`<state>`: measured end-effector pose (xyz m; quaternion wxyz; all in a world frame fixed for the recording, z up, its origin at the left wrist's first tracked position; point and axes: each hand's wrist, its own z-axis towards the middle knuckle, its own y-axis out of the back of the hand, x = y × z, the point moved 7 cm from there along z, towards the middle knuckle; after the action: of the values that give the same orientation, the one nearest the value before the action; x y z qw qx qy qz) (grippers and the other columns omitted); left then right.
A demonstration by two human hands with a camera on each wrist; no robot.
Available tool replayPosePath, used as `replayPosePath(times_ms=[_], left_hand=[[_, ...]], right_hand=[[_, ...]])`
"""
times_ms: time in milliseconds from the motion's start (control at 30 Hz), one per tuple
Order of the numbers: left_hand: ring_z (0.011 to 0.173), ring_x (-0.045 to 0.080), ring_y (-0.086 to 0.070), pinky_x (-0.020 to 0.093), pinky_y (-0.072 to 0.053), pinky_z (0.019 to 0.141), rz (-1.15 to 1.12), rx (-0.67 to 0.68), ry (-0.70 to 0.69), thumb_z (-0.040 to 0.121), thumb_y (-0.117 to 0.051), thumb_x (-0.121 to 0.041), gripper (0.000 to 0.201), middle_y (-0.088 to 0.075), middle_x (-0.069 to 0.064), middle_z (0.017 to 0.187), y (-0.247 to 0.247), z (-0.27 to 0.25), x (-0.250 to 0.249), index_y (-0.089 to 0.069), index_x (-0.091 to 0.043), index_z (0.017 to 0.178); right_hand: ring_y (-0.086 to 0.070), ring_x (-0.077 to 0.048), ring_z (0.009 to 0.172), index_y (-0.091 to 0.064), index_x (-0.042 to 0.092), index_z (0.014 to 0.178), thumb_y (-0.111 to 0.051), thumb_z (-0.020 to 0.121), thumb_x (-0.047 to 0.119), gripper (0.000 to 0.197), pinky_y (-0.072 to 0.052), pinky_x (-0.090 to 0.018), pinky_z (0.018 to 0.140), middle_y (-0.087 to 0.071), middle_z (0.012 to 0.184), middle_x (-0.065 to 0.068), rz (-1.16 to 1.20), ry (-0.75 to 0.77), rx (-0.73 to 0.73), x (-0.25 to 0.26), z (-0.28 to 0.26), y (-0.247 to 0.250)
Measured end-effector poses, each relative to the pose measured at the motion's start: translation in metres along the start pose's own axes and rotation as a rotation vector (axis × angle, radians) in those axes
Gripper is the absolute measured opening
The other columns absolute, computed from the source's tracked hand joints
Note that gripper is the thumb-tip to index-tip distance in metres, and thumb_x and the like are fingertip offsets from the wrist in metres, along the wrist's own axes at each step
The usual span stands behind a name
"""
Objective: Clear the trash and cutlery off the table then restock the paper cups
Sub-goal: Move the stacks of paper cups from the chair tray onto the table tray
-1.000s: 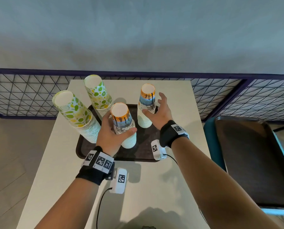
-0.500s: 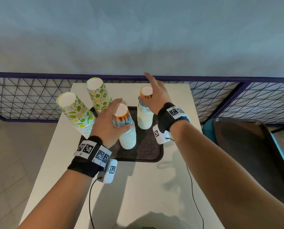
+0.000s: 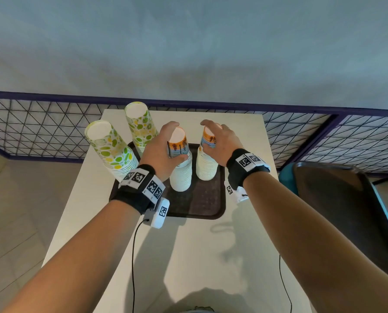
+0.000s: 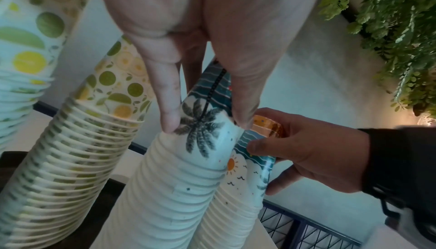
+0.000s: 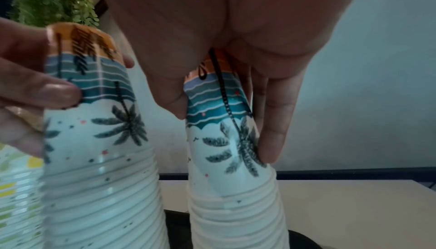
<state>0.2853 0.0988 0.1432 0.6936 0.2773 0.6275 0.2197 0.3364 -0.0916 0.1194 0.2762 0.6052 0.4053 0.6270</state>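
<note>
Two upside-down stacks of palm-print paper cups stand on a dark brown tray (image 3: pixel 202 204). My left hand (image 3: pixel 163 150) grips the top cup of the left palm stack (image 3: pixel 180 175), thumb and fingers curled round it (image 4: pixel 200 122). My right hand (image 3: pixel 218 143) grips the top cup of the right palm stack (image 3: pixel 206 166), thumb on one side and fingers on the other (image 5: pixel 224 122). Two taller stacks of lemon-print cups, one (image 3: pixel 111 152) at the left and one (image 3: pixel 140 127) behind, lean at the tray's left side.
The white table (image 3: pixel 188 256) runs toward me from the tray. A wire-mesh railing (image 3: pixel 41 129) runs behind it. A teal chair with a dark tray (image 3: pixel 337 211) on it stands to the right. Cables (image 3: pixel 133 256) trail from both wrist cameras.
My right hand came down from above onto the top of the right palm stack and closed round it. My left hand slid up toward the top of its stack. The view tilted down a little.
</note>
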Motion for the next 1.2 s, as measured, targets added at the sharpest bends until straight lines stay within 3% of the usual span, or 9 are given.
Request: replayPosePath(times_ms=[300, 433, 533, 633, 733, 833, 967, 1067, 1200], left_hand=[[0.108, 0.011, -0.056, 0.024, -0.048, 0.086, 0.049, 0.009, -0.034, 0.083, -0.083, -0.019, 0.081, -0.059, 0.001, 0.134, -0.003, 0.018, -0.007, -0.036, -0.027, 0.148], [0.117, 0.02, -0.061, 0.023, -0.046, 0.085, 0.051, 0.029, -0.039, 0.084, -0.083, -0.018, 0.084, -0.059, 0.003, 0.136, -0.003, 0.019, -0.006, -0.034, -0.025, 0.151], [0.131, 0.024, -0.057, 0.028, -0.05, 0.096, 0.033, 0.053, -0.016, 0.083, -0.084, -0.017, 0.098, -0.05, 0.003, 0.151, -0.002, 0.019, -0.008, -0.023, -0.027, 0.159], [0.142, 0.021, -0.047, 0.034, -0.044, 0.108, -0.035, 0.06, 0.023, 0.078, -0.088, -0.018, 0.119, -0.037, 0.002, 0.163, 0.005, 0.013, -0.013, -0.007, -0.027, 0.164], [0.143, 0.019, -0.044, 0.037, -0.043, 0.111, -0.039, -0.011, 0.015, 0.076, -0.09, -0.033, 0.121, -0.034, 0.001, 0.164, 0.028, 0.002, -0.019, -0.005, -0.03, 0.163], [0.128, 0.016, -0.055, 0.038, -0.052, 0.102, -0.02, -0.156, -0.012, 0.081, -0.083, -0.046, 0.101, -0.049, 0.002, 0.15, 0.064, -0.014, -0.019, -0.021, -0.032, 0.159], [0.117, 0.019, -0.058, 0.044, -0.054, 0.097, 0.041, -0.426, -0.097, 0.086, -0.076, -0.04, 0.068, -0.054, 0.006, 0.134, 0.124, -0.035, -0.015, -0.045, -0.026, 0.145], [0.129, 0.032, -0.047, 0.042, -0.04, 0.108, 0.211, -0.502, -0.011, 0.079, -0.079, -0.041, 0.075, -0.047, 0.013, 0.139, 0.152, -0.036, 0.01, -0.046, -0.028, 0.145], [0.138, 0.038, -0.038, 0.05, -0.04, 0.112, 0.275, -0.356, 0.191, 0.07, -0.085, -0.052, 0.101, -0.038, 0.017, 0.148, 0.155, -0.027, 0.059, -0.03, -0.038, 0.153]], right_hand=[[-0.061, -0.032, 0.114, -0.033, 0.047, 0.143, -0.068, 0.091, 0.029, 0.065, -0.056, -0.039, 0.09, -0.054, 0.13, -0.008, -0.021, -0.024, -0.003, -0.013, -0.027, 0.001], [-0.06, -0.032, 0.116, -0.032, 0.045, 0.145, -0.067, 0.093, 0.03, 0.065, -0.054, -0.037, 0.091, -0.054, 0.131, -0.008, -0.017, -0.043, -0.014, -0.012, -0.031, 0.001], [-0.059, -0.033, 0.12, -0.028, 0.045, 0.148, -0.066, 0.094, 0.031, 0.068, -0.054, -0.039, 0.093, -0.054, 0.134, -0.009, -0.021, -0.053, -0.003, -0.009, -0.031, 0.003], [-0.054, -0.035, 0.129, -0.021, 0.047, 0.152, -0.066, 0.094, 0.039, 0.074, -0.052, -0.045, 0.099, -0.047, 0.145, -0.011, 0.007, -0.067, 0.022, -0.006, -0.033, 0.009], [-0.043, -0.036, 0.14, -0.017, 0.049, 0.153, -0.063, 0.09, 0.053, 0.078, -0.048, -0.054, 0.106, -0.035, 0.157, -0.01, 0.048, -0.039, -0.078, 0.007, -0.034, 0.028], [-0.039, -0.034, 0.142, -0.023, 0.038, 0.156, -0.059, 0.093, 0.051, 0.073, -0.044, -0.051, 0.109, -0.034, 0.158, -0.008, 0.076, 0.022, -0.239, 0.04, -0.029, 0.053], [-0.042, -0.038, 0.136, -0.036, 0.027, 0.153, -0.058, 0.092, 0.042, 0.067, -0.044, -0.05, 0.109, -0.037, 0.154, -0.012, 0.048, 0.168, -0.289, 0.116, -0.019, 0.069], [-0.037, -0.041, 0.138, -0.036, 0.027, 0.154, -0.059, 0.089, 0.04, 0.07, -0.04, -0.049, 0.111, -0.033, 0.156, -0.015, -0.113, 0.224, -0.19, 0.173, -0.001, 0.056], [-0.037, -0.042, 0.137, -0.031, 0.028, 0.154, -0.062, 0.088, 0.041, 0.074, -0.04, -0.051, 0.106, -0.03, 0.156, -0.013, -0.363, 0.232, -0.02, 0.225, 0.029, 0.018]])
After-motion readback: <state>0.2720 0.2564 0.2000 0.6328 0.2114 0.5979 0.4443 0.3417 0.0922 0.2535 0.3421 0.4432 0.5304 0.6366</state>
